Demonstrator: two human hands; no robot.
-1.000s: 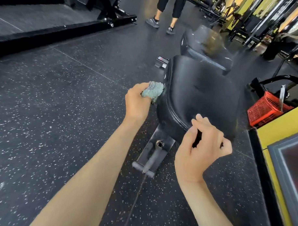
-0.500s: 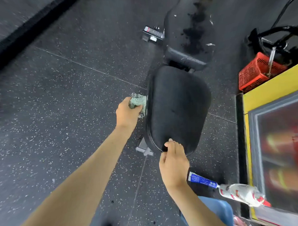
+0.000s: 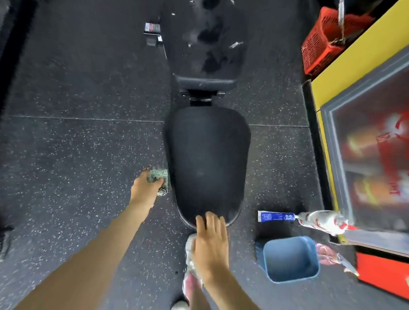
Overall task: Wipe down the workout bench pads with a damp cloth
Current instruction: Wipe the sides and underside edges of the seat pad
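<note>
The left hand (image 3: pixel 144 190) gripped a bunched green cloth (image 3: pixel 158 175), pressed against the side of the black seat pad (image 3: pixel 208 164) just right of it. The right hand (image 3: pixel 210 244) lay flat, fingers straight, on the pad's near end.

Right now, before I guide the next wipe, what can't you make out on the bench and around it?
All in the head view:
Seat pad, left side: covered by the cloth and the left hand gripping it.
Seat pad, near edge: under the right hand and its fingers.
Back pad: far end cut off by the top edge; reflections mask any dirt.
Bottle label: blurred.
</note>
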